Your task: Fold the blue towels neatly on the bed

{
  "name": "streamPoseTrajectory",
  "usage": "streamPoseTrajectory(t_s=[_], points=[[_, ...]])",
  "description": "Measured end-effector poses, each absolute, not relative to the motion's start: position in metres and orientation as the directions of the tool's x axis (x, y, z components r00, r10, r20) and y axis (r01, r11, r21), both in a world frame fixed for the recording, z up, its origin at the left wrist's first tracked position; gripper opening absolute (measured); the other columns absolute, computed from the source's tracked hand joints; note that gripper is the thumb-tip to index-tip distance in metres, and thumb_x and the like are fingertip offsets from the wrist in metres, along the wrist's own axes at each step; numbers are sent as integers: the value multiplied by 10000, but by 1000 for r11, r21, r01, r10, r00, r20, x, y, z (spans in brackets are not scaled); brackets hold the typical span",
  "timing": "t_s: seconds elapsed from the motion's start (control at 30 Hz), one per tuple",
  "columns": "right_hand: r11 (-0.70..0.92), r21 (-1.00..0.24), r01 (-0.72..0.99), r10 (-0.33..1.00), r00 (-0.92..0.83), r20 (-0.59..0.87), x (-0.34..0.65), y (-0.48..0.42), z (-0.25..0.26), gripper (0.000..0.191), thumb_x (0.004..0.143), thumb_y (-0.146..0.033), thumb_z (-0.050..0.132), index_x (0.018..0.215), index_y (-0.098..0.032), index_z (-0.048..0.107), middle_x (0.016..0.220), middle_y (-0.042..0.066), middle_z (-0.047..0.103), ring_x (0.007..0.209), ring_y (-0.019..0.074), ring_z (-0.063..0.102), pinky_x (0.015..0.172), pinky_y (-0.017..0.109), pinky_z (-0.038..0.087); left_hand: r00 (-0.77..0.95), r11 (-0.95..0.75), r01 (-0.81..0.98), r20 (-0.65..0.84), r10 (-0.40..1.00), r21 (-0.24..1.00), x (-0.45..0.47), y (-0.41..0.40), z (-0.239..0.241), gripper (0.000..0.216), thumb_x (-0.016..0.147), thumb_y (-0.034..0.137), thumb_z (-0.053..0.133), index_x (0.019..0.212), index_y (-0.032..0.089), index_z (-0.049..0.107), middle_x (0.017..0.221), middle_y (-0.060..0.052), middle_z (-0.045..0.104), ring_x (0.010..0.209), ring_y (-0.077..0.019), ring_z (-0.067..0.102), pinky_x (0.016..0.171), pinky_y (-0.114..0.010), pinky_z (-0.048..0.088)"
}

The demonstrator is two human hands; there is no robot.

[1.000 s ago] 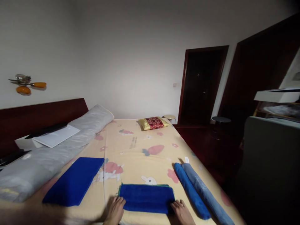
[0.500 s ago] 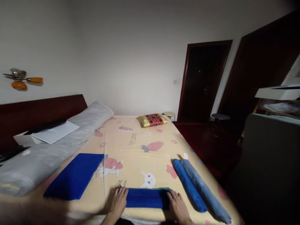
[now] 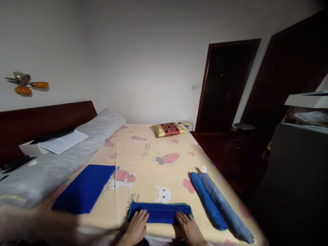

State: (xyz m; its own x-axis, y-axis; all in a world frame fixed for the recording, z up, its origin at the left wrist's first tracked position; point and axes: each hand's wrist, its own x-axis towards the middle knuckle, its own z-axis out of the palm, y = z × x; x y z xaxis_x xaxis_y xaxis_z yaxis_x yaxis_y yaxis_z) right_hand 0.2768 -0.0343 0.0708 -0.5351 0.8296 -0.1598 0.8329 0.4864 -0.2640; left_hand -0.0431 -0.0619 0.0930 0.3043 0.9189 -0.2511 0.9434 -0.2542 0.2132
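A long blue cloth with a green stitched edge lies folded in a narrow strip on the bed, right in front of me. My left hand rests on its left part, fingers stretched out over the fabric. On the right part lies my right hand, its fingers also laid flat and slightly apart. Both thumbs are hard to make out. To the left is a flat blue cloth, folded into a rectangle. Two rolled cloths, one bright blue and one grey-blue, lie side by side on the right.
The bed has a yellow sheet with rabbits and carrots. A red and gold pillow sits at its far end. A grey rolled quilt with a white board lies along the headboard. Stools stand beyond the right edge.
Both hands have moved inward from the strip's ends onto its upper side, so its green-edged corners now show. The view has shifted slightly; the other cloths have stayed in place.
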Motion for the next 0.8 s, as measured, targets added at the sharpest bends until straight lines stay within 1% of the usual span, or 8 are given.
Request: streamPoseTrajectory(t_s=[0.13, 0.23, 0.33, 0.43, 0.53, 0.67, 0.73, 0.8], points=[[449, -117, 886, 893, -450, 21, 310, -23, 49, 705, 698, -31, 431, 1375, -214, 498, 1418, 102, 517, 1272, 294, 502, 1060, 486, 368, 200, -181, 978, -211, 957, 104, -68, -52, 74, 685, 771, 87, 372, 1439, 239, 385, 1537, -67, 387, 1428, -254, 301, 1194, -489, 191], [417, -35, 908, 901, -409, 146, 323, -19, 42, 637, 726, 13, 389, 1266, -247, 604, 1302, 83, 628, 1171, 264, 580, 999, 447, 407, 147, -133, 987, -183, 972, 87, -76, -47, 72, 663, 792, 45, 280, 1412, 227, 429, 1500, -72, 446, 1404, -233, 347, 1180, -482, 209], [390, -44, 920, 904, -373, 211, 318, -20, 48, 472, 727, -32, 439, 1070, -229, 698, 1194, 86, 680, 1097, 275, 601, 977, 448, 405, 117, -94, 986, -167, 979, 139, -74, -47, 87, 583, 791, 94, 342, 1332, 221, 518, 1435, -49, 525, 1375, -189, 381, 1189, -401, 175], [343, -92, 935, 930, -324, 175, 307, -25, 59, 331, 717, -97, 478, 933, -200, 708, 1116, 105, 691, 1076, 300, 591, 985, 486, 384, 59, -31, 988, -182, 982, 154, -68, -49, 103, 438, 778, 157, 404, 1142, 223, 640, 1261, -46, 652, 1252, -186, 503, 1136, -350, 264], [302, -91, 949, 949, -290, 126, 302, -27, 66, 393, 730, -87, 463, 1032, -189, 693, 1149, 120, 681, 1085, 302, 590, 981, 492, 388, 45, -15, 990, -209, 977, 143, -68, -50, 110, 457, 791, 178, 397, 1192, 208, 613, 1297, -71, 631, 1268, -206, 492, 1125, -388, 277], [196, -45, 980, 969, -186, 162, 306, -24, 70, 558, 747, -12, 390, 1206, -217, 634, 1195, 113, 672, 1113, 287, 592, 978, 485, 407, 47, -43, 998, -120, 992, 35, -74, -47, 107, 547, 804, 107, 347, 1307, 200, 539, 1363, -101, 579, 1310, -248, 454, 1133, -483, 252], [172, -47, 984, 973, -162, 164, 307, -23, 74, 596, 769, -3, 347, 1256, -230, 607, 1262, 118, 642, 1157, 285, 578, 995, 492, 405, 61, -62, 998, -56, 997, -15, -72, -46, 105, 589, 809, 58, 308, 1339, 205, 518, 1364, -106, 580, 1296, -253, 474, 1121, -484, 288], [218, -98, 971, 969, -204, 140, 302, -24, 80, 652, 772, 3, 315, 1335, -237, 540, 1346, 115, 588, 1231, 274, 535, 1033, 499, 384, 129, -128, 992, -41, 991, 11, -63, -46, 103, 642, 808, 23, 280, 1389, 223, 464, 1421, -82, 538, 1331, -226, 445, 1143, -442, 290]])
